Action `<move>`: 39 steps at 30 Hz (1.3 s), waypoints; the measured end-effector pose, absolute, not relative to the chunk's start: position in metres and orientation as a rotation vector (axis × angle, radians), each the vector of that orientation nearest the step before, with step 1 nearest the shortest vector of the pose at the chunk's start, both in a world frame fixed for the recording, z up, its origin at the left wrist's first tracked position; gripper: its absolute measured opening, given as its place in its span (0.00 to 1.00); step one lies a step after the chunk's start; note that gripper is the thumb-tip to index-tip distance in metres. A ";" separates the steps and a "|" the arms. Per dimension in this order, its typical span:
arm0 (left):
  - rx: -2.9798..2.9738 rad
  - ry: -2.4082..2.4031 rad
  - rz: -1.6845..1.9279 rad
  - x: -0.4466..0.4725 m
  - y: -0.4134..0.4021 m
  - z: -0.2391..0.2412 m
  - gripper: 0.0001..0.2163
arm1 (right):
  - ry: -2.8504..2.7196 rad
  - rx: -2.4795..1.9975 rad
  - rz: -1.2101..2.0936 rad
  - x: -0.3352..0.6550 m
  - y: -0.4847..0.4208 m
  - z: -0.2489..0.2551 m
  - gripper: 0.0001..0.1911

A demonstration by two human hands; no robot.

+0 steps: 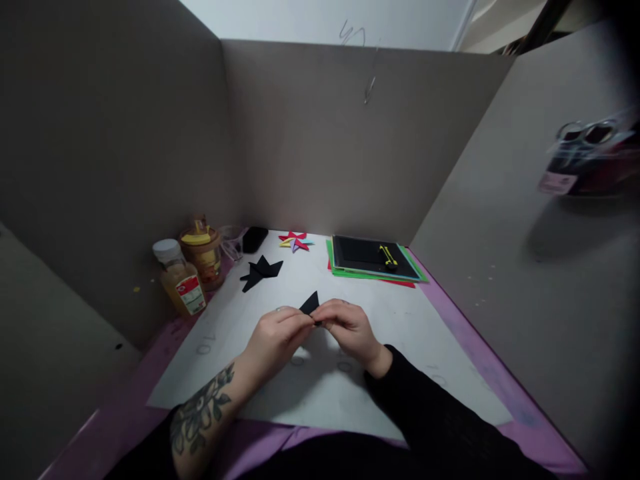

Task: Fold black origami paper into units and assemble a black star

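Note:
Between both hands, above the white sheet, is a folded piece of black paper (311, 303) with its pointed tip sticking up. My left hand (280, 333) pinches its lower left side between thumb and fingers. From the right, my right hand (351, 328) pinches the same piece, its fingertips meeting those of the left. The lower part of the paper is hidden behind the fingers. Beyond my left hand lie several folded black paper pieces (262, 272) in a pointed cluster. Farther back rests a multicoloured folded paper star (295, 241).
At the back right, a yellow-and-black cutter (387, 257) lies on a stack of coloured paper (350, 272). A bottle (181, 280), a brown cup (204, 257), a clear cup (231, 243) and a black object (255, 239) stand along the left. Grey panels (350, 147) enclose the table.

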State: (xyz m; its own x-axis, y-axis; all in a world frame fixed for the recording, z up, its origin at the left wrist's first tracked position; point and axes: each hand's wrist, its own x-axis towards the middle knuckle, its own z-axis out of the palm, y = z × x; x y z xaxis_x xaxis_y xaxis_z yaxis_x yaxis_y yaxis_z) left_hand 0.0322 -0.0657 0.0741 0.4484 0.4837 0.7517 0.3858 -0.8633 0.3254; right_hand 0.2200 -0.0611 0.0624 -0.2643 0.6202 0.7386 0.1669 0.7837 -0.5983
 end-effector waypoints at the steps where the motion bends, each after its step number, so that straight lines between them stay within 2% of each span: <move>1: 2.578 0.776 1.395 0.032 -0.065 0.073 0.05 | -1.817 -0.608 0.493 0.220 -0.061 0.062 0.08; 8: 2.572 0.746 1.408 0.030 -0.063 0.070 0.06 | -1.828 -0.592 0.512 0.218 -0.064 0.066 0.08; 23: 2.730 0.696 1.482 0.037 -0.069 0.072 0.05 | -1.775 -0.629 0.225 0.208 -0.083 0.068 0.09; 33: 2.762 0.902 1.357 0.036 -0.061 0.066 0.08 | -1.569 -0.711 0.394 0.218 -0.075 0.065 0.04; 39: 2.748 0.982 1.357 0.035 -0.059 0.065 0.07 | -1.389 -0.653 0.527 0.224 -0.061 0.067 0.05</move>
